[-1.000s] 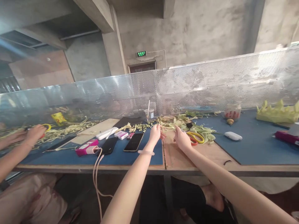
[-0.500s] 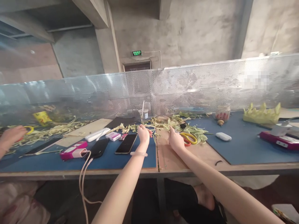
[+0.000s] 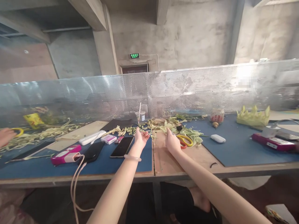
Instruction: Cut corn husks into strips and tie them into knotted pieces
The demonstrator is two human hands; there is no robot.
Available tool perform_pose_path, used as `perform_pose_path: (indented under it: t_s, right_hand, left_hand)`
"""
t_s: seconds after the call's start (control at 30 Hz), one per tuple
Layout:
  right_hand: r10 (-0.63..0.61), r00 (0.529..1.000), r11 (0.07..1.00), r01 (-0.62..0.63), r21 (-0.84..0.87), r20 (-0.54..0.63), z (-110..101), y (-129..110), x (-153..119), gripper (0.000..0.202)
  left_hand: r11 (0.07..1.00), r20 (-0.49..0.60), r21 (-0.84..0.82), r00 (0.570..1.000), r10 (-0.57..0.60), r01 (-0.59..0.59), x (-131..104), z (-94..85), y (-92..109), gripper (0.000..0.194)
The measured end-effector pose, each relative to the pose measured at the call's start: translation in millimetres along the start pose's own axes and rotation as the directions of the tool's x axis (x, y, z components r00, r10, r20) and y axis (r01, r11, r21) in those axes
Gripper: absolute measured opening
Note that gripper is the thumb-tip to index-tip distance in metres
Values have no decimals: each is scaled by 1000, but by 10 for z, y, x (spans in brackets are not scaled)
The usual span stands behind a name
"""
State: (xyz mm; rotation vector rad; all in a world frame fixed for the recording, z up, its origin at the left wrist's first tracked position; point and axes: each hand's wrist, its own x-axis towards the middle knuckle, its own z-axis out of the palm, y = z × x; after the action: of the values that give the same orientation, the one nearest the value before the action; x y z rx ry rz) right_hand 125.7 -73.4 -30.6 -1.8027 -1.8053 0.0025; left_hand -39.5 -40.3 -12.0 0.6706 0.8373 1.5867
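Note:
My left hand [image 3: 140, 139], a pale bangle [image 3: 132, 158] on its wrist, is held over the table with the palm partly turned up. Its thumb stands apart from loosely curled fingers. Thin plant stems [image 3: 151, 130] lie just beyond its fingertips. My right hand [image 3: 173, 142] is closed at the edge of the heap of pale green leaves and stalks [image 3: 163, 123]; what its fingers hold is hidden. Right beside it show the yellow and orange handles of scissors [image 3: 186, 140]. Their blades are out of sight, and I cannot tell whether the hand grips them.
On the left lie a phone [image 3: 121, 147], a small box [image 3: 109, 139], a dark device [image 3: 94, 151] with cables and a magenta power strip [image 3: 63, 155]. A cup with a straw [image 3: 141, 117] stands behind. At far left is another person's hand [image 3: 6, 136]. A perforated metal screen [image 3: 163, 90] closes the back.
My left hand has turned palm-up, its thumb and fingers coming apart. The right hand stays closed beside the scissors handles. The whole view has shifted slightly.

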Motion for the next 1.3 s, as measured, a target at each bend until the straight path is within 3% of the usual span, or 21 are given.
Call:
perform_pose_path:
  t_s: [0.1, 0.17, 0.23, 0.33, 0.6, 0.83, 0.9, 1.07, 1.17, 1.3]
  right_hand:
    - [19, 999, 999, -18, 28, -26, 8, 11, 7, 48]
    - [22, 999, 999, -21, 34, -36, 16, 16, 13, 48]
    - [24, 999, 999, -23, 42, -32, 15, 17, 17, 48]
    - [44, 999, 998, -43, 52, -21, -6, 12, 17, 48]
    - [38, 999, 997, -37, 67, -17, -52, 10, -2, 50]
    - [-82, 996, 991, 85, 106, -30, -62, 40, -10, 74]
    - [-85, 996, 988, 89, 128, -38, -72, 44, -8, 74]
    - [-95, 986, 970, 123, 211, -138, -71, 75, 2, 72]
    - [-136, 969, 934, 195, 298, -207, -32, 111, 28, 76]
    - [-123, 954, 915, 215, 341, -273, 23, 137, 75, 61]
  left_hand:
    - [981, 240, -14, 953, -183, 192, -59, 18, 42, 51]
    - [947, 390, 80, 864, -317, 312, -104, 42, 61, 47]
    - [912, 446, 205, 795, -411, 356, -147, 70, 67, 37]
    - [877, 463, 331, 750, -472, 348, -199, 102, 61, 27]
    - [842, 498, 513, 743, -448, 164, -224, 79, 1, 28]
    - [825, 531, 559, 728, -434, 84, -309, 106, -24, 28]
    - [789, 526, 607, 700, -483, 89, -325, 103, -25, 30]
    - [718, 530, 682, 582, -616, 139, -344, 74, -25, 37]
    - [771, 564, 617, 595, -573, 158, -331, 72, -27, 31]
    - [880, 584, 467, 718, -379, 84, -271, 86, -48, 24]
